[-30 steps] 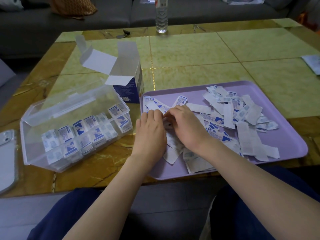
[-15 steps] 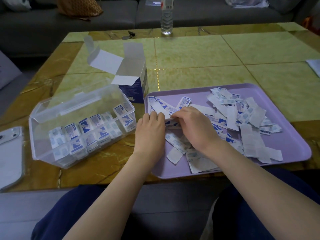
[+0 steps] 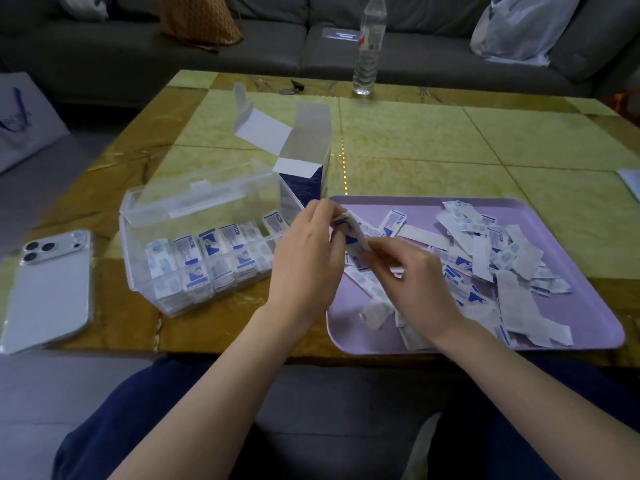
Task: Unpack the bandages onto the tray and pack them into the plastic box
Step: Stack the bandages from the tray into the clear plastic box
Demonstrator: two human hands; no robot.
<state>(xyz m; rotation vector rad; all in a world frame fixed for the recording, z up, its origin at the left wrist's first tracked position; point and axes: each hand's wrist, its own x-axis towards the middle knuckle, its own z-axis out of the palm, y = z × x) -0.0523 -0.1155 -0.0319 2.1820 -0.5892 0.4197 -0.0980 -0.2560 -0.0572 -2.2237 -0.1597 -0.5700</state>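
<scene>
Left grip (image 3: 308,258) and right grip (image 3: 412,285) together held a small stack (image 3: 353,237) of wrapped bandages, raised just above the left edge of the tray (image 3: 588,313). The left grip's fingers were curled round the stack's upper end, and the right grip pinched its lower end. The stack was too blurred to count the pieces in it.

Half a second before, and a second before, both grips had lain low on the tray's left part, fingers down among the loose bandages and drawing them together. The change was therefore a lift. The gathering had ended and a bundle had come up off the tray.

The stack was in the air, not yet in the box (image 3: 138,258). The box stood open on the table (image 3: 450,140) just left of the tray, with its lid thrown back. Rows (image 3: 207,251) of bandages already stood packed in it, though the end nearest the tray was hidden behind the left grip.

A loose pile (image 3: 485,258) remained on the tray, mostly right of its centre, with a few pieces at its near-left corner under the right grip. The carton (image 3: 304,161) stood open beyond the tray's far-left corner.

Unpacking looked finished and packing was well under way, but much of the pile was still left. The stack probably needed squaring up before it went across to the box. The thin wrappers seemed likely to fan out or slip if the hold loosened.
</scene>
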